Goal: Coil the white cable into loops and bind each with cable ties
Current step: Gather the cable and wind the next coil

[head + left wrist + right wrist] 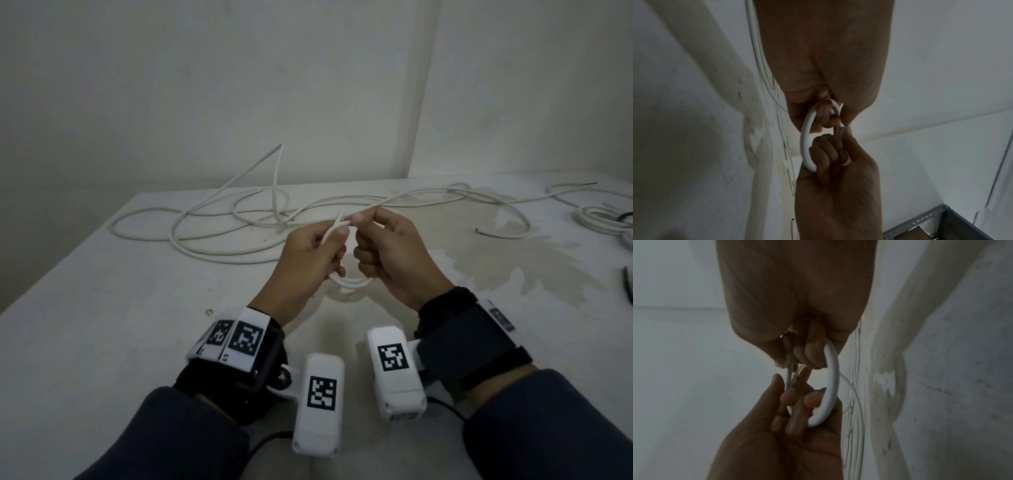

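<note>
Loose white round cable [212, 236] sprawls over the pale stained surface [102, 308] from 9 to 2 o'clock. At centre, the left hand [305, 253] fingers pinch a small coiled loop [805, 141]; at its 3 o'clock, the right hand [387, 253] fingers clench the same loop.

The hands [346, 253] hide most of the small cable loop [349, 282].
</note>
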Tool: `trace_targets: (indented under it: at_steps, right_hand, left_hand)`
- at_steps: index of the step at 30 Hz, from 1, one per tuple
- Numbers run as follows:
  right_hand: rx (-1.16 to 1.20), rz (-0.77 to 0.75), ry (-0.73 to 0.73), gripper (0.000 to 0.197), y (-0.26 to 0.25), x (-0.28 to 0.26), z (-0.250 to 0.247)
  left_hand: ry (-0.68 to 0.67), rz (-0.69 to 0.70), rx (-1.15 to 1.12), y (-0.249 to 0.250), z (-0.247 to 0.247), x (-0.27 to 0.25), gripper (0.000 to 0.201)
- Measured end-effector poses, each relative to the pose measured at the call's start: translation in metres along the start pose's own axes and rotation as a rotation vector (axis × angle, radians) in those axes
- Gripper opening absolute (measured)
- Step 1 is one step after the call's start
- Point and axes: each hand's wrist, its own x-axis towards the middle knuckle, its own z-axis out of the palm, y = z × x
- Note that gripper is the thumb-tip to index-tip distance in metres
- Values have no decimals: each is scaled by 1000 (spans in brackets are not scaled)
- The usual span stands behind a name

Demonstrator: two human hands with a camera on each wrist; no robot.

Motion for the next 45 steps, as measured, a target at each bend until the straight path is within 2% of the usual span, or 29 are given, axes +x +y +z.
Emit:
trace_targets:
  at_steps: [1, 2, 4, 6, 12, 18, 23, 26, 28, 30, 32, 35, 37, 41, 45]
  right_hand:
    - [6, -14, -22, 5, -1, -1, 1]
    - [17, -22, -40, 9, -1, -2, 2]
    - [25, -8, -77, 30, -1, -2, 3]
    - [35, -4, -104, 35, -1, -2, 5]
    - [-20, -58, -44, 14, -2, -3, 12]
    - [-68, -78, -31, 18, 1, -5, 9]
    - [-295, -72, 22, 35, 5, -1, 3]
    - [-597, -273, 88, 43, 6, 4, -1]
    - [-711, -340, 45, 44, 6, 6, -1]
    - [-603, -270, -33, 44, 4, 5, 1]
    - [-392, -155, -105, 43, 2, 1, 5]
    - [-218, -27, -130, 43, 0, -5, 10]
    - [-124, 35, -149, 34, 0, -6, 14]
    - [95, 133, -186, 32, -1, -9, 25]
    - [176, 186, -170, 34, -5, -9, 25]
  left_hand:
    - [3, 18, 23, 1, 1, 0, 24]
    - [15, 25, 26, 1, 1, 0, 25]
    - [46, 26, 11, 4, 0, 1, 24]
    - [87, 29, 2, 6, -1, 1, 23]
    - [215, 105, 69, 6, -1, 2, 19]
    - [222, 70, 34, 2, -6, 4, 18]
    - [143, 1, -91, 3, -9, 4, 19]
    - [138, 3, -67, 6, -11, 4, 20]
    - [159, 18, -50, 8, -11, 3, 21]
    - [198, 17, -61, 9, -8, 2, 21]
    - [234, 10, -96, 8, -5, 2, 21]
    - [283, -24, -146, 6, 0, 2, 19]
    - [307, -22, -124, 3, 3, 2, 20]
    - [242, -75, -130, 5, 9, 0, 22]
    - [164, -95, -131, -1, 9, 3, 23]
